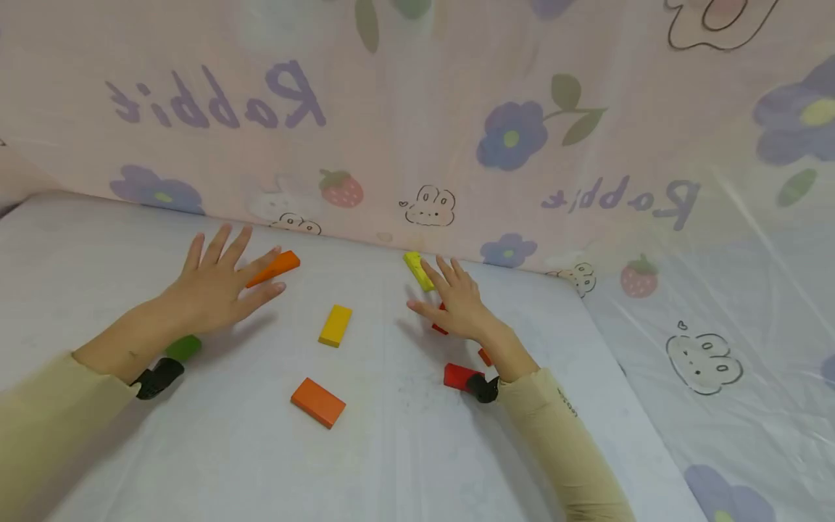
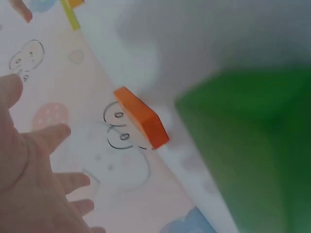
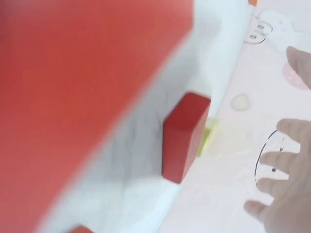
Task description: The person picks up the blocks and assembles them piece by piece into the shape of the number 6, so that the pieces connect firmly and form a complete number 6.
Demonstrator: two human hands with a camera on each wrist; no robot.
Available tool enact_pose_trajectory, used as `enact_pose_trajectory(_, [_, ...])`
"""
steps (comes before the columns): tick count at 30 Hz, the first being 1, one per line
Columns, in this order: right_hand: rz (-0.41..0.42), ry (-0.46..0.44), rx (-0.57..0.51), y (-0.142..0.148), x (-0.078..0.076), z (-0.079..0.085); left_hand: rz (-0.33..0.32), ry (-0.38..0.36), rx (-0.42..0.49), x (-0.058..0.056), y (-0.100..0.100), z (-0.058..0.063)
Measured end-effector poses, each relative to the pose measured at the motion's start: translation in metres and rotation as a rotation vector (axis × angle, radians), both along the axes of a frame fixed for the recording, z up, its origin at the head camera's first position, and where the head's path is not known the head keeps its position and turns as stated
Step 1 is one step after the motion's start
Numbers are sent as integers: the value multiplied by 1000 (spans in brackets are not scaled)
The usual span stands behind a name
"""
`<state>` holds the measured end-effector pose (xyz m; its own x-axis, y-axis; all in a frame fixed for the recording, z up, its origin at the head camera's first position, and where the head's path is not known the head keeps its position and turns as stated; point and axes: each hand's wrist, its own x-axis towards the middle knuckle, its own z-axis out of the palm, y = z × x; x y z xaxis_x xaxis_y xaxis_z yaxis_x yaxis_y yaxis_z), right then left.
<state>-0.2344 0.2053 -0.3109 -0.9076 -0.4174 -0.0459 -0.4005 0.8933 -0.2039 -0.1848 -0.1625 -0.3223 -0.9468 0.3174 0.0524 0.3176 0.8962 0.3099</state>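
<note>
My left hand (image 1: 212, 290), fingers spread, hovers over the left of the table. Its thumb and index finger overlap an orange block (image 1: 279, 267) in the head view, and a green block (image 1: 184, 348) lies below the wrist. Spread in the same way, my right hand (image 1: 463, 304) is above a red block (image 1: 441, 328) that it partly hides. Just past its fingertips lies a yellow-green block (image 1: 417, 271). Another red block (image 1: 459, 376) sits beneath the right wrist, looming large and blurred in the right wrist view. Neither hand holds anything.
Between the hands lie a yellow block (image 1: 335, 325) and, nearer, a second orange block (image 1: 317, 403). A small orange-red piece (image 1: 485, 357) shows beside the right forearm. Behind the white table (image 1: 391, 464) hangs a printed curtain (image 1: 404, 109), continuing down the right side.
</note>
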Motion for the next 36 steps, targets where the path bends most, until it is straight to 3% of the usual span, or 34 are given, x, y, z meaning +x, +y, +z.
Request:
enact_pose_trajectory(10, [37,6,-2,-2,-28,8,-93,13,-48,-26,-13,2])
enact_pose_trajectory(21, [107,20,-43,-7,-49,4,-164,82,-136,-46,-29,-5])
enact_pose_trajectory(26, [89,-38,-32,-7,-59,1,-176,67,-105,-51,-31,-8])
enact_pose_trajectory(32, [37,-95,2,-1,-71,-2,-203,6,-1,-55,-28,-7])
enact_pose_trajectory(36, [14,-134,-2,3,-78,-1,-198,-10,-9,-57,-28,-7])
